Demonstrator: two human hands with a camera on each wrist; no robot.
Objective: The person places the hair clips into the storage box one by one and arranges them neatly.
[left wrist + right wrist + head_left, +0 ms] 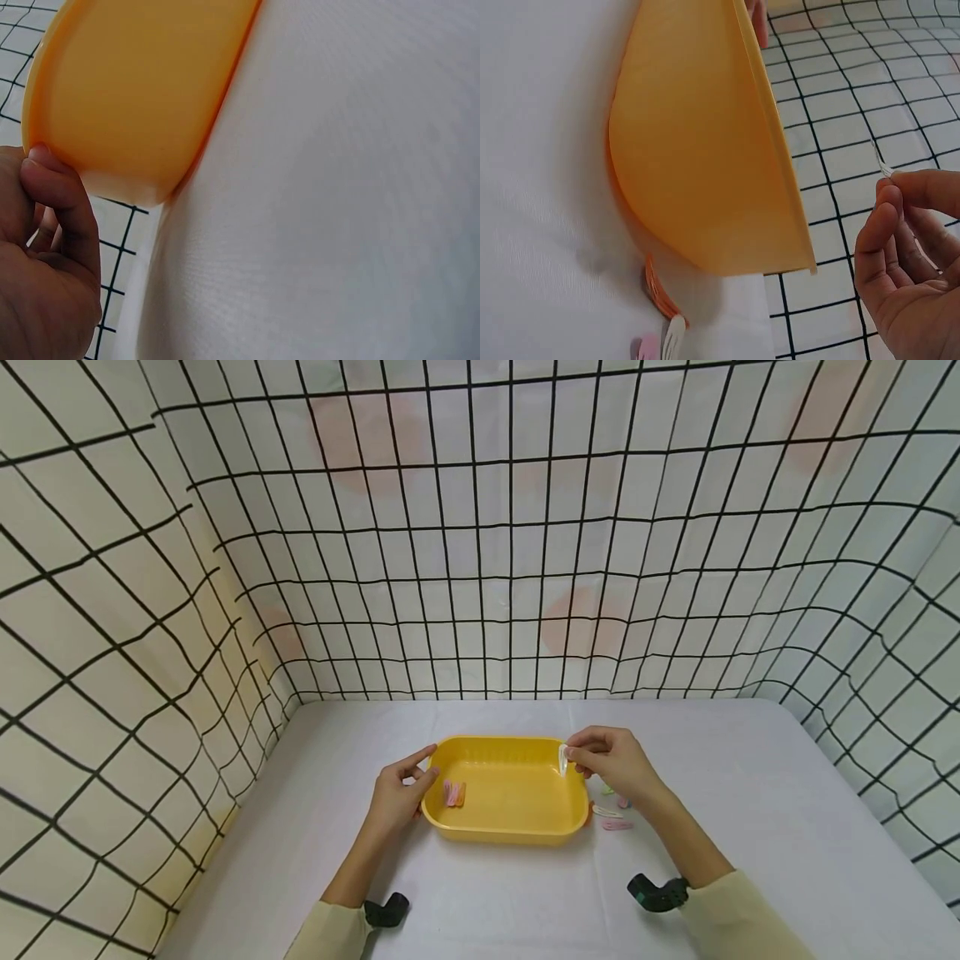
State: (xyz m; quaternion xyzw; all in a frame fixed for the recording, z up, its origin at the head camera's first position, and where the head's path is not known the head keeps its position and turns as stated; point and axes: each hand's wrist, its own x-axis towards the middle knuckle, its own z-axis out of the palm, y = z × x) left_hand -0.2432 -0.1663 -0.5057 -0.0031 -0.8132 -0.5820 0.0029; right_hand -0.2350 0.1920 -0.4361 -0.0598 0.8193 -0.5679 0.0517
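My right hand (617, 762) pinches a small white hair clip (563, 760) between thumb and fingertips, above the right end of a yellow tray (517, 839). In the right wrist view the clip (886, 170) points away from the fingertips, apart from the tray wall (697, 150). At the tray's left end, my left hand (397, 789) grips the rim, thumb on the near side. Inside the tray, near that hand, lie pink and orange hair clips (453, 793) side by side.
Right of the tray several loose clips lie on the white cloth: a pink one (617, 824), a white one (606, 812), an orange one (658, 291) by the tray wall and a green one (607, 790). Black wire grid (510, 577) stands behind and at both sides.
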